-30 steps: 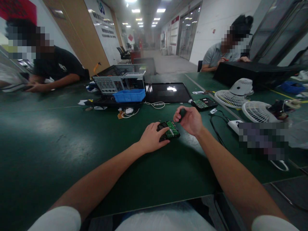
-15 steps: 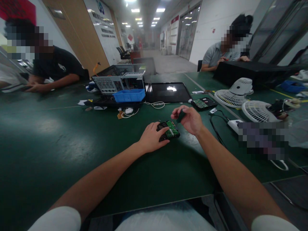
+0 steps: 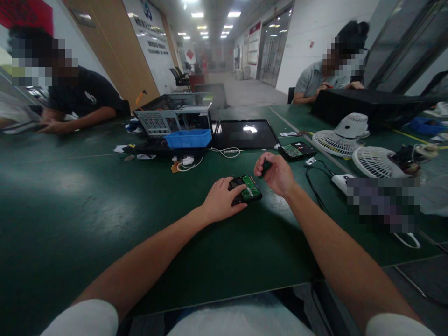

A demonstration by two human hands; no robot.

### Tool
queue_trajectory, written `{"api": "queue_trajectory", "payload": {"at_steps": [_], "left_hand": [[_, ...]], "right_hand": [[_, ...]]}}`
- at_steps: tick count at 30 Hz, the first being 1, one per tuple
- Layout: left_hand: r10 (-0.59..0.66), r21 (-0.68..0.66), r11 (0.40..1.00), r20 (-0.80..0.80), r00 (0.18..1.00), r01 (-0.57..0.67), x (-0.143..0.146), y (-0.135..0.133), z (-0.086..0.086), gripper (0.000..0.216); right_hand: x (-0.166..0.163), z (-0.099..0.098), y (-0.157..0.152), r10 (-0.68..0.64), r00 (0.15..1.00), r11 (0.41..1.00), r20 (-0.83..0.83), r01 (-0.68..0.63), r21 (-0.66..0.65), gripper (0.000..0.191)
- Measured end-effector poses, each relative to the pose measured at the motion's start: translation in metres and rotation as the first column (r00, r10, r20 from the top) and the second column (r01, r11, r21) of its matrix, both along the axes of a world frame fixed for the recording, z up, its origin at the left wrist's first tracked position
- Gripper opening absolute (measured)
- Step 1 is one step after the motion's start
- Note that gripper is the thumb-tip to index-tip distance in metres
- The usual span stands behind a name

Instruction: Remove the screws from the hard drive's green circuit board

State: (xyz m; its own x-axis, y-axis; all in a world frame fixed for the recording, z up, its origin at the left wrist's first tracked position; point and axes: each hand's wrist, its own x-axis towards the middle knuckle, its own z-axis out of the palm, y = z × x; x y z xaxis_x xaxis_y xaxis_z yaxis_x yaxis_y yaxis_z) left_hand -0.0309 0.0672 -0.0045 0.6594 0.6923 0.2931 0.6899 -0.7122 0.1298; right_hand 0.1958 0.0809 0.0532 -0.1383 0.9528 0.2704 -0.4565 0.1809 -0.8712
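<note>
A small black device with a green circuit board (image 3: 250, 188) lies on the green table in front of me. My left hand (image 3: 223, 200) grips it from the left, thumb across its top and fingers along the far side. Just right of the device and raised above the table, my right hand (image 3: 276, 175) is closed around the dark handle of a screwdriver (image 3: 266, 166). The shaft is hard to make out against the dark table. The screwdriver is apart from the board.
Ahead stand an open computer case (image 3: 157, 122), a blue tray (image 3: 189, 139) and a black glossy panel (image 3: 247, 134). A second board in a black housing (image 3: 297, 150), white fans (image 3: 338, 142) and a power strip (image 3: 341, 183) are to the right. Two people sit across the table.
My right hand has shifted slightly right, drawing the screwdriver away from the board. My left hand and the device have stayed in place.
</note>
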Motion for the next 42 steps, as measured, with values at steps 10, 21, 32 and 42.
{"api": "queue_trajectory", "payload": {"at_steps": [10,21,32,42], "left_hand": [[0.001,0.003,1.0,-0.005,1.0,-0.001,-0.0002,-0.0018,0.0019,0.065],[-0.008,-0.011,1.0,0.004,1.0,0.008,0.0,-0.0019,0.0045,0.064],[0.001,0.021,1.0,0.002,1.0,-0.001,0.0003,-0.001,0.0008,0.065],[-0.003,0.014,1.0,-0.004,1.0,0.003,-0.0003,-0.0027,0.0033,0.064]], "right_hand": [[0.0021,0.0023,-0.003,-0.027,0.996,1.0,0.086,0.027,0.002,0.019],[-0.0015,0.0062,-0.0046,0.003,0.998,1.0,0.061,-0.003,0.009,0.025],[0.0031,0.0007,-0.0017,-0.002,0.995,1.0,0.099,0.0,0.021,0.023],[-0.0006,0.0042,-0.0056,0.002,0.991,1.0,0.137,-0.002,0.0,0.036]]}}
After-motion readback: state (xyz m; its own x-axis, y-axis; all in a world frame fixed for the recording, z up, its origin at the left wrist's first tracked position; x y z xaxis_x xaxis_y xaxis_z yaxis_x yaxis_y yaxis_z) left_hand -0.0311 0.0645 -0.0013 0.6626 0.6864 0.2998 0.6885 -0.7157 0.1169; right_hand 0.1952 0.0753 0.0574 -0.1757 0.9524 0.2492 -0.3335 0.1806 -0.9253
